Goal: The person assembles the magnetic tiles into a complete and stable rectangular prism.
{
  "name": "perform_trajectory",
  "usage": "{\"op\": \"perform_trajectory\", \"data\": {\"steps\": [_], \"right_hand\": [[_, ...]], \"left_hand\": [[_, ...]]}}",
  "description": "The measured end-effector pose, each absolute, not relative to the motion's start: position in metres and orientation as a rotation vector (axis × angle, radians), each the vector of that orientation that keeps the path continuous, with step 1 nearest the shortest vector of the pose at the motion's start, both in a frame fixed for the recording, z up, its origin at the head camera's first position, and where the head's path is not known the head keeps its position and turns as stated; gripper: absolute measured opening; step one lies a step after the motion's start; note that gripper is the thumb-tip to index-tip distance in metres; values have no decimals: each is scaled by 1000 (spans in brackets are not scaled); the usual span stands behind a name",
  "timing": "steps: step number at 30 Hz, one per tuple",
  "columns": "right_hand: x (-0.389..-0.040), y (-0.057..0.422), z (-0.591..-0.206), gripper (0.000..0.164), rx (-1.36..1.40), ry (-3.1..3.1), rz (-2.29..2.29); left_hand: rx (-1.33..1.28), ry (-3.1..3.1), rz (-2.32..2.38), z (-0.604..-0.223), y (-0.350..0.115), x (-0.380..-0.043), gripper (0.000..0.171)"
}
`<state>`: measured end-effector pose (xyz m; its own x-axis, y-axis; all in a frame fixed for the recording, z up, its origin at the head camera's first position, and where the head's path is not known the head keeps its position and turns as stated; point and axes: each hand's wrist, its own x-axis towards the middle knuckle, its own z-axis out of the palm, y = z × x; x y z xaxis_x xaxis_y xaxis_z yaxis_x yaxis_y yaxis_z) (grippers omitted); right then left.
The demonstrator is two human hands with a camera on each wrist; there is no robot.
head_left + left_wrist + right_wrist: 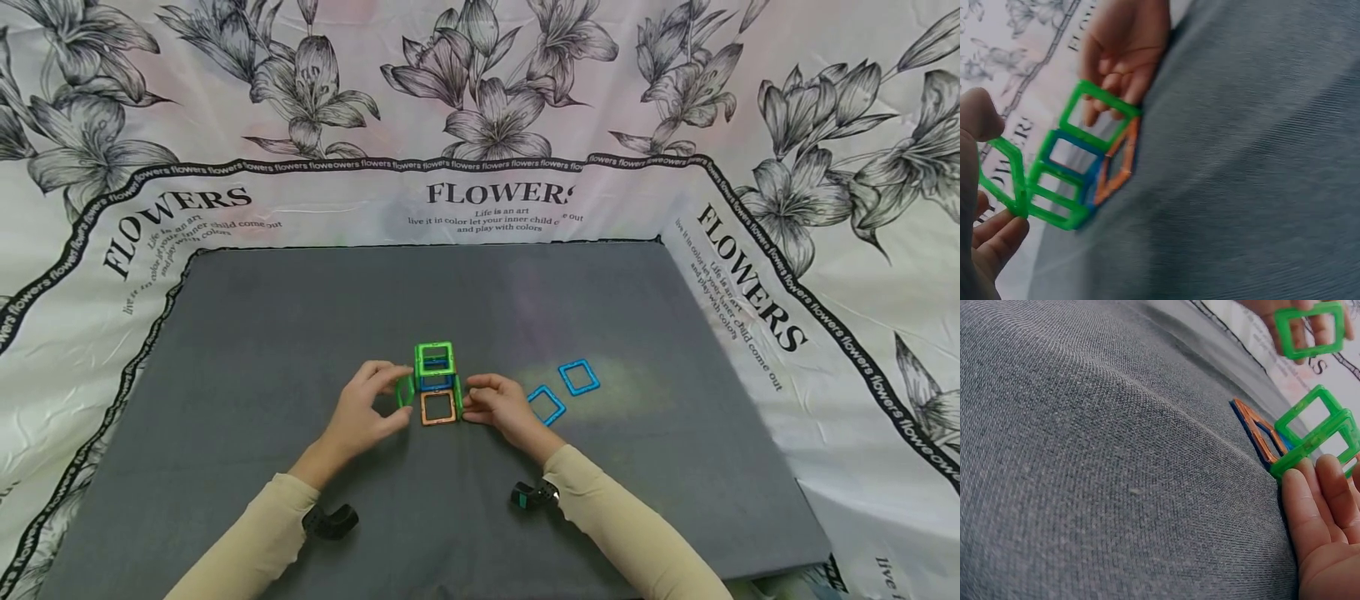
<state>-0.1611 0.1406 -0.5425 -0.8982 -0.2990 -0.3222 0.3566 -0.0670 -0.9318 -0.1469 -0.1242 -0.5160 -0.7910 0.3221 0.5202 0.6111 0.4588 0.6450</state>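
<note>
1. Currently, the left hand [365, 410] and the right hand [504, 410] are apart, one on each side of a structure of coloured square frames [435, 387].
2. Left hand: partly closed. The thumb and fingers pinch a loose green frame [1314, 352] by its edges, just beside the structure. Whether this frame touches the structure cannot be told.
3. Right hand: fingers mostly extended and slightly bent. The fingertips touch the green side frame [459, 398] on the structure's right.
4. Structure: located between both hands, on the grey surface [360, 308]. The upper green frame [435, 372] is at the far end, with blue parts below it. An orange frame [438, 422] is at the base, on the side nearer the wrists.
5. Loose parts: two blue frames lie to the right of the right hand. The nearer blue frame [557, 416] is just beside this hand; the farther blue frame [587, 390] lies beyond it.
6. Wrists: each bears a dark band below a pale sleeve [247, 533].
</note>
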Motion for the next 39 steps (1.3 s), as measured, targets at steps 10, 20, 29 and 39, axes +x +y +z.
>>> {"op": "perform_trajectory", "data": {"steps": [10,20,29,39], "right_hand": [[-159,142,-543,41,45,1775,-2019],[-158,142,-543,42,20,1777,-2016],[-159,141,-543,42,24,1784,-2009],[-159,141,-542,42,15,1790,-2002]], "left_hand": [[-758,-2403,-1271,-542,-120,-137,49],[-775,-2423,-1209,-552,-117,-137,51],[-806,-2435,-1220,-553,-112,-136,51],[-807,-2413,-1218,-552,-110,-137,50]]}}
